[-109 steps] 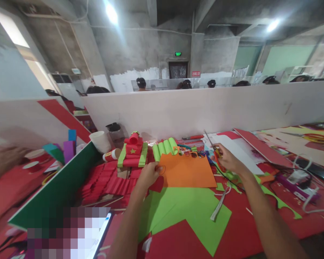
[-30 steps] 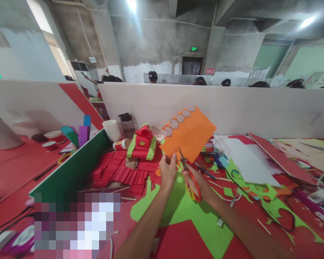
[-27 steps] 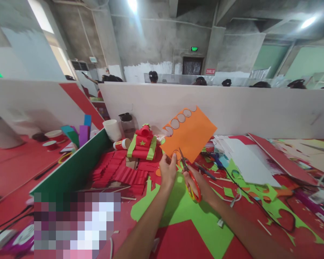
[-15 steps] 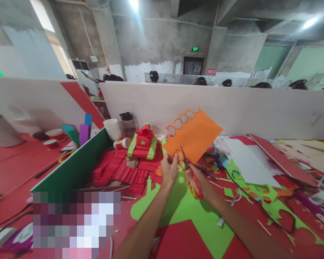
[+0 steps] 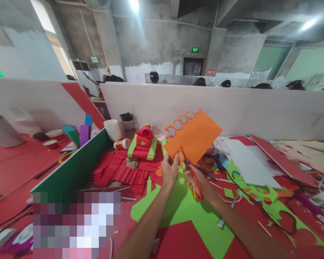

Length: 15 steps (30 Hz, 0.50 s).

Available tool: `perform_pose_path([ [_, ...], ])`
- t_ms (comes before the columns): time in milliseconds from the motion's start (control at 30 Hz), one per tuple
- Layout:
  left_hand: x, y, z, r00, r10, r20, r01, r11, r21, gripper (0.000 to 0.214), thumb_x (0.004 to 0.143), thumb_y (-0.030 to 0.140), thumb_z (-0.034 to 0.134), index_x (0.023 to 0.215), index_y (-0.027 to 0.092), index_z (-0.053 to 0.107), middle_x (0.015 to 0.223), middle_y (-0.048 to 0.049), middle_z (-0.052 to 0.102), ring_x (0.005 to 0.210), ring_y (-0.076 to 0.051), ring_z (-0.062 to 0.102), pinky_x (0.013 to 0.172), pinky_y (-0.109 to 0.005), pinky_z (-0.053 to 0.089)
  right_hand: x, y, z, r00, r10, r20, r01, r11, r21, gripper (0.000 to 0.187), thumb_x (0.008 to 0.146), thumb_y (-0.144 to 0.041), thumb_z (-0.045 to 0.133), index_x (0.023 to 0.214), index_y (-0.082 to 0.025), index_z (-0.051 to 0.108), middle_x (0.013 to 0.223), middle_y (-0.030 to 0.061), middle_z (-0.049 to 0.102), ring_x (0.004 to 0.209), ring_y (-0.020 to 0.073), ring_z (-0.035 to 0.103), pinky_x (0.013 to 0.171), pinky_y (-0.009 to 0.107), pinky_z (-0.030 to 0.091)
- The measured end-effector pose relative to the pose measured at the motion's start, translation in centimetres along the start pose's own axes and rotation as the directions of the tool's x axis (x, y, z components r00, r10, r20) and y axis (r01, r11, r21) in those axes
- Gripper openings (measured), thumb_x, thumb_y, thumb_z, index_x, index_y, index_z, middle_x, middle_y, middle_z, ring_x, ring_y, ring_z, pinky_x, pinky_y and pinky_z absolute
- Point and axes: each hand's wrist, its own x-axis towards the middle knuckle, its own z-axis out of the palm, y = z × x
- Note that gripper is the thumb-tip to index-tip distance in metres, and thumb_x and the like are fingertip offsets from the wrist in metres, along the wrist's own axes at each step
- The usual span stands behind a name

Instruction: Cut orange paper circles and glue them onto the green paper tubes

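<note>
My left hand (image 5: 169, 169) pinches the lower left corner of an orange paper sheet (image 5: 197, 135), which stands tilted up above the table. Round holes run along the sheet's upper left edge, and a circle outline shows near my left thumb. In my right hand (image 5: 196, 180) are scissors (image 5: 194, 189) with red and yellow handles; their blades lie at the sheet's lower edge beside that outline. Beneath both hands spreads a light green paper sheet (image 5: 175, 201), with a red sheet (image 5: 182, 241) over part of it.
Folded red paper strips (image 5: 118, 167) and a red-and-green paper model with a star (image 5: 142, 142) lie left. A white cup (image 5: 112, 129) and a dark-lidded bottle (image 5: 128, 124) stand behind. Right are green scraps (image 5: 243, 183), a white board (image 5: 250, 162) and a black cable (image 5: 255, 201). A white partition (image 5: 245, 111) rises behind.
Almost nothing differs. Both hands hold the orange sheet and the scissors in nearly the same place; the scissor handles have shifted very slightly.
</note>
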Motion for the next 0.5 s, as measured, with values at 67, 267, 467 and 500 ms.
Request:
perform_pose_path([
  [67,0.0,-0.2,0.0,1.0,0.005,0.0,-0.005,1.0,0.002,0.029,0.085,0.043,0.066,0.073,0.019,0.053,0.063,0.005,0.046,0.058,-0.012,0.041,0.056,-0.024,0.034,0.0,0.0,0.0,0.999,-0.032,-0.009,0.032,0.999,-0.038,0.053,0.088,-0.068,0.057,0.112,-0.021,0.053,0.064,-0.0066,0.047,0.045,0.0089,0.045,0.042,0.02,0.039],
  [267,0.4,-0.5,-0.1,1.0,0.023,0.011,-0.023,0.999,-0.035,0.03,0.084,0.043,0.067,0.072,0.019,0.053,0.063,0.0046,0.047,0.059,-0.012,0.044,0.057,-0.024,0.036,-0.1,-0.4,-0.5,1.0,-0.024,0.013,0.025,0.997,-0.066,0.05,0.089,-0.068,0.055,0.111,-0.022,0.054,0.063,-0.0071,0.046,0.045,0.0088,0.045,0.041,0.02,0.039],
  [467,0.5,0.4,-0.6,0.999,0.005,0.039,-0.006,1.0,0.008,0.036,0.081,0.042,0.069,0.064,0.02,0.046,0.059,0.0068,0.04,0.056,-0.011,0.038,0.055,-0.023,0.033,-0.6,-1.3,-2.2,0.98,0.081,0.18,-0.088,0.996,0.031,0.05,0.091,-0.066,0.056,0.119,-0.024,0.052,0.072,-0.0042,0.052,0.055,0.0105,0.052,0.049,0.021,0.043],
  [500,0.5,0.5,-0.7,0.999,0.006,0.043,-0.007,1.0,0.017,0.036,0.08,0.043,0.07,0.064,0.02,0.046,0.058,0.0069,0.04,0.056,-0.01,0.037,0.055,-0.023,0.032,-0.7,-1.5,-2.5,0.974,0.088,0.208,-0.097,0.995,0.029,0.049,0.091,-0.063,0.058,0.12,-0.024,0.053,0.073,-0.0035,0.053,0.059,0.0112,0.054,0.052,0.022,0.045],
])
